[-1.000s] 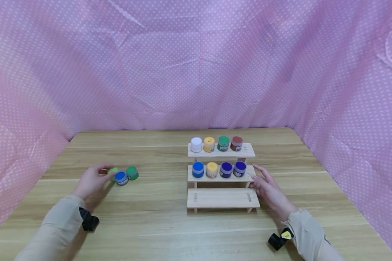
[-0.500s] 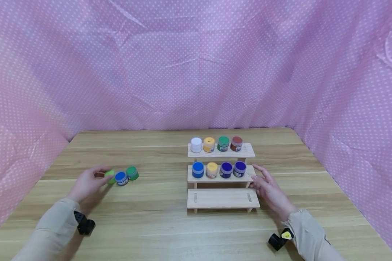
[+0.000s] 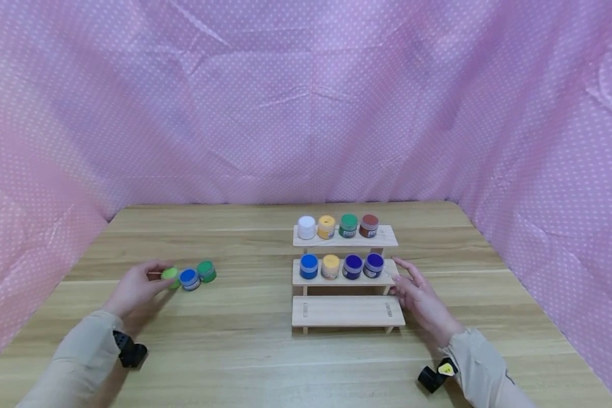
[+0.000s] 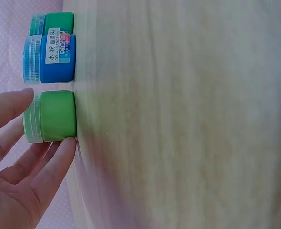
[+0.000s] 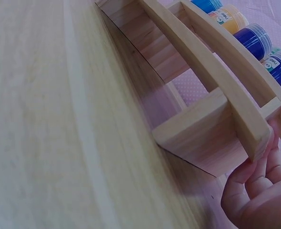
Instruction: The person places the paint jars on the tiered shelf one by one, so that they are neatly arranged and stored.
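Observation:
My left hand (image 3: 135,289) grips a light green paint jar (image 4: 58,116) at the table's left, thumb by the lid and fingers around the far side and base. Right beside it stand a blue paint jar (image 4: 58,58) and a dark green paint jar (image 3: 207,271). My right hand (image 3: 424,303) rests against the right end of a wooden tiered rack (image 3: 347,310), its fingers relaxed at the lower boards. Part of those fingers is hidden behind a board end in the right wrist view.
White (image 3: 306,227), yellow, green and brown jars line the rack's top shelf. The middle shelf bears a blue jar (image 3: 309,266), a light yellow jar (image 3: 330,267) and two purple jars. A pink dotted cloth (image 3: 306,113) hangs around the wooden table (image 3: 234,351).
My left hand has drawn the light green jar slightly left, away from the blue one, and then stayed nearly still. The right hand and rack have kept their places.

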### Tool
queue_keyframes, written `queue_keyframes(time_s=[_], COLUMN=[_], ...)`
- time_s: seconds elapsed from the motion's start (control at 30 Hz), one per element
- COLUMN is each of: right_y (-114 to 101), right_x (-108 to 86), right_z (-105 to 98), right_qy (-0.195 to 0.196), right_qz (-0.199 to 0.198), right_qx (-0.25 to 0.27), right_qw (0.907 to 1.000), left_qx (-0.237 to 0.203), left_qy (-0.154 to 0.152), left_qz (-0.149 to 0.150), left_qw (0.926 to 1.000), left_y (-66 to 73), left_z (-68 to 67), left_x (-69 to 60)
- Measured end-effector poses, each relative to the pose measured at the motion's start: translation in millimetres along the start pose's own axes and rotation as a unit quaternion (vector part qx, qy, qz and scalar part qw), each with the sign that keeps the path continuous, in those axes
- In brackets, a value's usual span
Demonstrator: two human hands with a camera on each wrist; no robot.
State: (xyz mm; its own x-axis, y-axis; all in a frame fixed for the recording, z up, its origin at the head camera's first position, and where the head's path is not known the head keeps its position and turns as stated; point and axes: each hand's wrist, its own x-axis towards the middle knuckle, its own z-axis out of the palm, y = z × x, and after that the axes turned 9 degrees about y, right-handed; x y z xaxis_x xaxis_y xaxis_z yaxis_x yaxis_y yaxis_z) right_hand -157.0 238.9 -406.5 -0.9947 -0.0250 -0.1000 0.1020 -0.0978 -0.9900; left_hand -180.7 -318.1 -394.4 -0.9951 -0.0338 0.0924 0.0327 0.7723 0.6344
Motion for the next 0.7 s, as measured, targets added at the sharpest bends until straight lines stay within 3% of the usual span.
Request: queue_keyframes(time_s=[0.5,0.7], right_y=[-2.1,-1.0], right_x=[0.1,-0.4], right_z=[0.3,2.5], right_qy=[-0.016,-0.014], right_qz=[-0.01,-0.008], right_qx=[0.02,0.02], right_qw=[0.9996,0.9997], left_qx=[-0.024,-0.017], left_qy=[-0.024,-0.015], left_qz=[-0.034,-0.035], left_qw=[0.9988,0.9991], left_y=[-1.2,-3.9], left_z=[-0.9,-4.0], left_x=[4.8,4.8])
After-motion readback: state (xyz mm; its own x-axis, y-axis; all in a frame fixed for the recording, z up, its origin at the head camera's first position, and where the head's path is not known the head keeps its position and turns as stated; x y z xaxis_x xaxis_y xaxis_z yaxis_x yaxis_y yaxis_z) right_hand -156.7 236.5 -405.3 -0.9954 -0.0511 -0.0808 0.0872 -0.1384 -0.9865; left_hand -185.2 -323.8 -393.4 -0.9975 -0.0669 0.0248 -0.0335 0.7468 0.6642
